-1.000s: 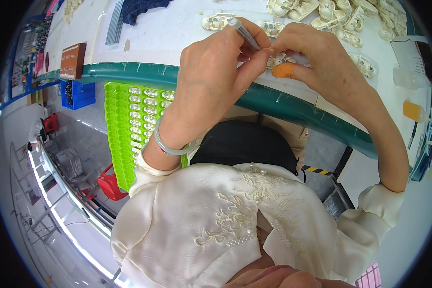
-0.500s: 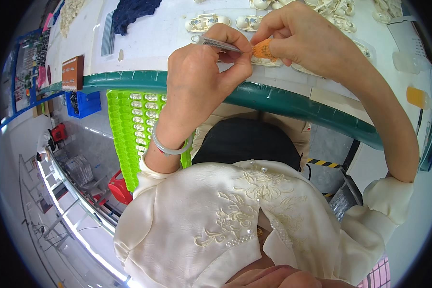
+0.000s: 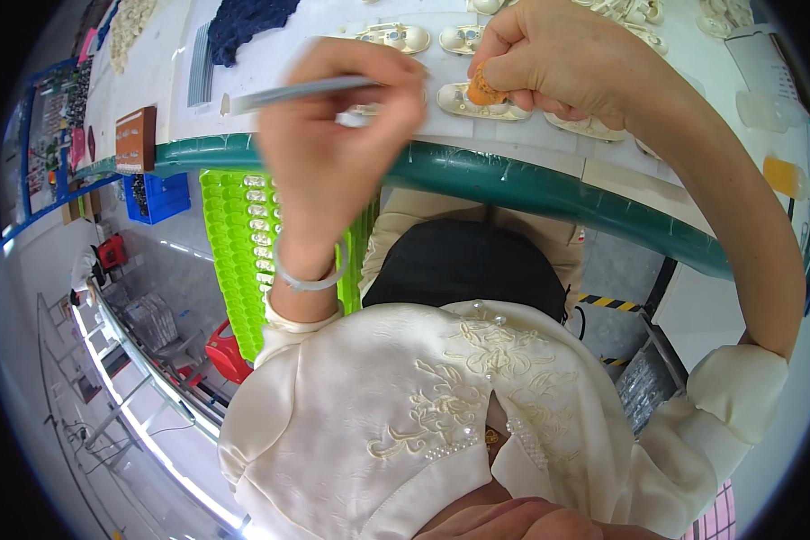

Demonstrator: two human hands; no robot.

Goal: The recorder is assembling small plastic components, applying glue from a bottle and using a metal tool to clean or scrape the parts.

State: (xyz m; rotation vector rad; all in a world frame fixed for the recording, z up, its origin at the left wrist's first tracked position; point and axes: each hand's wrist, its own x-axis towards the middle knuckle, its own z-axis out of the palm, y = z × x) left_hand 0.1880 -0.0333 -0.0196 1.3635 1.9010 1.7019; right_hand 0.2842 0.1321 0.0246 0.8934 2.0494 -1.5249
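My left hand (image 3: 342,121), smeared by motion, is closed around a slim silver pen-like tool (image 3: 301,92); its whitish end points left. My right hand (image 3: 567,67) has its fingers pressed together, with an orange textured finger cot (image 3: 484,90) apparently on one fingertip. That fingertip is over a cream, oblong plastic housing (image 3: 454,99) lying near the table's front edge. Whether the right fingers pinch a small piece is hidden. More cream housings lie about: one (image 3: 394,38) beyond my left hand, another (image 3: 459,39) behind the right fingertips, and one (image 3: 589,128) below the right palm.
A green padded edge (image 3: 495,175) borders the white table. Beneath it hang bright green trays (image 3: 229,234) with small parts. On the table are navy cloth (image 3: 243,31), a brown box (image 3: 136,139) and a yellow-orange container (image 3: 781,180). A blue bin (image 3: 157,198) stands lower left.
My left hand has moved left with the tool, away from the right fingertips. The right fingers have shifted slightly, and more of the housing beneath them shows.
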